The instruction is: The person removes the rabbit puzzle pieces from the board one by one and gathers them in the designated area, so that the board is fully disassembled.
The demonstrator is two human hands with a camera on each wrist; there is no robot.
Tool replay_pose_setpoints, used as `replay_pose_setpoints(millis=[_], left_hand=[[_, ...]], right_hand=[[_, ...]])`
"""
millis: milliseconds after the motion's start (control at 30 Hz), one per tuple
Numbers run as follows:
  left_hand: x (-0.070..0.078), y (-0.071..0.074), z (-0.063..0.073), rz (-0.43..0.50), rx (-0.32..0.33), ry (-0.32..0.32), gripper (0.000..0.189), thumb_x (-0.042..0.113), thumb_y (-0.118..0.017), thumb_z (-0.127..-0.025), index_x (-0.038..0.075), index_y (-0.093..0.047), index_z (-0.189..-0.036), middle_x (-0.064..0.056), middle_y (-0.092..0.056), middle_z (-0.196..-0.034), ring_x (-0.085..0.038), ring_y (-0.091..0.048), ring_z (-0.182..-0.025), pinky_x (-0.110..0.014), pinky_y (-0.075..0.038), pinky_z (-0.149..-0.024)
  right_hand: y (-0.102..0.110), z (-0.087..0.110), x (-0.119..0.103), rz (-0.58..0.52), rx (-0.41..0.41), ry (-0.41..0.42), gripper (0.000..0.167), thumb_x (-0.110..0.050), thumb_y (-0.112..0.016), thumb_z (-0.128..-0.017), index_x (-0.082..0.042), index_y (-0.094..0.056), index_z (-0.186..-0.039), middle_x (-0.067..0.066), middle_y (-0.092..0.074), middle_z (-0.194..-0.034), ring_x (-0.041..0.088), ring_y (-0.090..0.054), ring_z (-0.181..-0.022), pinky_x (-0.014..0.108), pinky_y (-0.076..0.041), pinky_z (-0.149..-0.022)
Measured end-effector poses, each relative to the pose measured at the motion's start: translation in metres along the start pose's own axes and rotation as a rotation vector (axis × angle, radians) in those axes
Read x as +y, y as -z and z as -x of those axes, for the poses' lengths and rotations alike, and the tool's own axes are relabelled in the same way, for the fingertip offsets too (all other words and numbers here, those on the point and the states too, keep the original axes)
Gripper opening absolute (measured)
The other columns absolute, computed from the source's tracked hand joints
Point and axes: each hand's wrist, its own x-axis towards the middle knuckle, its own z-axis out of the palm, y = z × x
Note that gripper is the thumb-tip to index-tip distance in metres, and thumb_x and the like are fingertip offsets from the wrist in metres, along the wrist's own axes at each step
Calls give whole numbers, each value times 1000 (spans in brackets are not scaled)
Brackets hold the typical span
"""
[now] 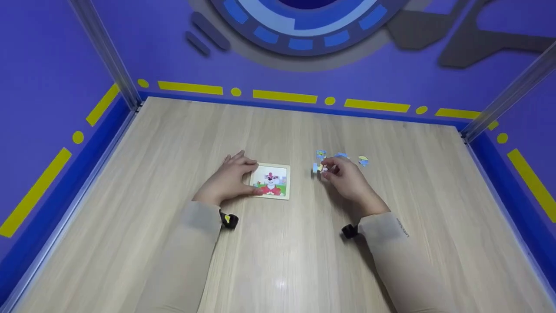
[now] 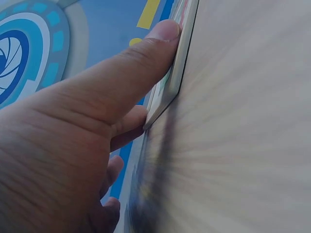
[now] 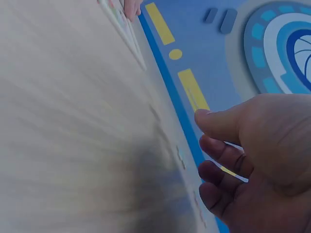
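A square wooden picture puzzle tray (image 1: pixel 288 182) with a cartoon animal in red lies at the centre-left of the table. My left hand (image 1: pixel 232 177) holds its left side, the thumb on the lower part and the fingers at the upper left corner. In the left wrist view the thumb (image 2: pixel 165 31) rests on the tray's rim. To the right, my right hand (image 1: pixel 347 176) pinches a blue and yellow puzzle piece (image 1: pixel 316 168) between thumb and forefinger. In the right wrist view that piece cannot be made out at the fingertips.
Loose puzzle pieces lie near my right hand: one behind it (image 1: pixel 321 154), one partly hidden by its fingers (image 1: pixel 341 155), and one further right (image 1: pixel 363 161). The wooden table (image 1: pixel 278 261) is bordered by blue panels with yellow dashes. Black straps sit at both wrists.
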Motion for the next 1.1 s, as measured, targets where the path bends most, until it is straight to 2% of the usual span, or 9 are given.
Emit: replay_pose_setpoints(millis=[133, 300, 500, 867, 1100], left_hand=[[1, -1, 0, -3, 10, -5, 91, 49, -93, -92, 5, -59, -164, -11, -57, -171, -41, -19, -178, -64, -4, -148], [2, -1, 0, -5, 16, -2, 91, 50, -93, -92, 5, -59, -164, -11, -57, -172, -41, -19, -178, -65, -2, -148], [3, -1, 2, -2, 8, 12, 90, 48, -93, -92, 6, -59, -164, -10, -56, -172, -39, -18, -179, -63, 0, -148], [3, -1, 1, -2, 15, 16, 91, 48, -93, -92, 6, -58, -165, -10, -56, -173, -39, -18, -179, -61, -1, -149], [2, -3, 1, -3, 13, 20, 90, 46, -94, -92, 6, -58, -165, -11, -56, -173, -39, -18, -179, -61, -4, -149]], right_hand=[[1, 0, 9, 54, -1, -2, 34, -8, -73, -110, -1, -72, -142, 18, -71, -126, 31, -66, -113, 43, -57, -100], [2, -2, 11, 79, 25, -6, 33, -6, -74, -108, -1, -74, -141, 18, -73, -124, 31, -65, -109, 44, -57, -97], [-1, -2, 14, 106, 11, -13, 34, -8, -74, -109, -1, -74, -142, 18, -74, -126, 31, -67, -111, 46, -59, -100], [0, -2, 12, 80, 17, -5, 37, -5, -75, -107, -1, -73, -144, 19, -73, -128, 33, -67, -115, 47, -58, -103], [-5, 0, 7, 60, 0, -13, 39, -10, -76, -107, -4, -73, -146, 16, -71, -133, 30, -64, -113, 45, -57, -101]])
